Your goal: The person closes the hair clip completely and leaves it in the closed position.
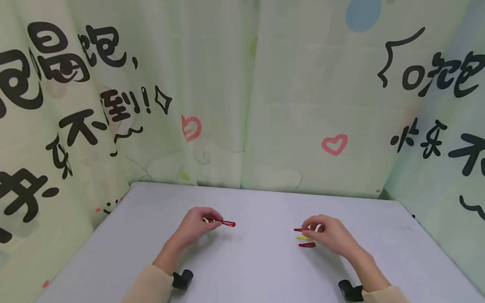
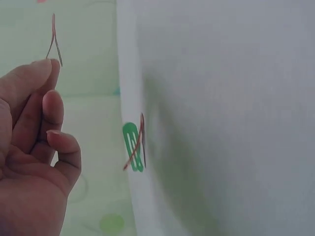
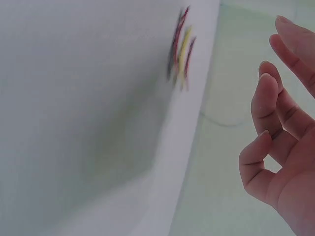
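From where I stand, the left hand has a red hair clip pinched between thumb and fingertips, up above the bench, its two legs splayed in a narrow V. The right hand seems to hold nothing; its fingers are loosely bent just over three more clips.

I'd expect the held clip to weigh next to nothing: thin, stiff and springy, probably smooth enough to slip or snap closed if squeezed carelessly. Not fragile, I'd say. The flat sides near one end look like the place to pinch it.

On the left, a green clip lies on the bench with a splayed red clip crossing in front of it; whether those two touch I can't tell. The right-hand three lie close together, a yellow clip between a far red clip and a near red clip, so fingers could easily nudge a neighbour. Otherwise only the black wrist mounts jut low near the bench.
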A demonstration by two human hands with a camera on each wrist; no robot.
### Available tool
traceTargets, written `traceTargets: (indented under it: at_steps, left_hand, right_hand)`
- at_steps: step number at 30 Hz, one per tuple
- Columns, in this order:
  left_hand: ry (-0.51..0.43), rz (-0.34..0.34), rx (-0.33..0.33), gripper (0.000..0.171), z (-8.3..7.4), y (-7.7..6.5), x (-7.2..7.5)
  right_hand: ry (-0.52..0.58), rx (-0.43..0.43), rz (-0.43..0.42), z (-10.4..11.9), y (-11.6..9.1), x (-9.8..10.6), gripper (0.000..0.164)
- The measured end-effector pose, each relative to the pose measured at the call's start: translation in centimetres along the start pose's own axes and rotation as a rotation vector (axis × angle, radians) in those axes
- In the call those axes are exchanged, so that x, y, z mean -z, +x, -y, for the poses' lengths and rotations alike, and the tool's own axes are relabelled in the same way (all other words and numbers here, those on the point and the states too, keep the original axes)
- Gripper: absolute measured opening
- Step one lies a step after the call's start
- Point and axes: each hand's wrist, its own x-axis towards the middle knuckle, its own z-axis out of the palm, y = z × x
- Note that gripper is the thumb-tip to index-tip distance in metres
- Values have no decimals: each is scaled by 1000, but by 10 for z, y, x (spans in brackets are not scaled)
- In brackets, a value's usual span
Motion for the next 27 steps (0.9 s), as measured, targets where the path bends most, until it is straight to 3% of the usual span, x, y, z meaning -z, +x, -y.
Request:
traceTargets:
  at_steps: [7,15,22,27]
  left_hand:
    - [-31,-106,-38,15,-13,-4,-9]
    - [-58,-162,-70,16,-24,-8,-20]
    - [-71,-193,-121,15,-35,-8,-27]
    - [-99,-196,-113,14,-43,-10,-32]
  right_hand:
    - [79,27,-51,22,3,-12,22]
    - [214,-33,-43,48,5,-29,22]
    - [159,39,-94,61,9,-38,19]
    - [142,89,-118,67,12,-41,19]
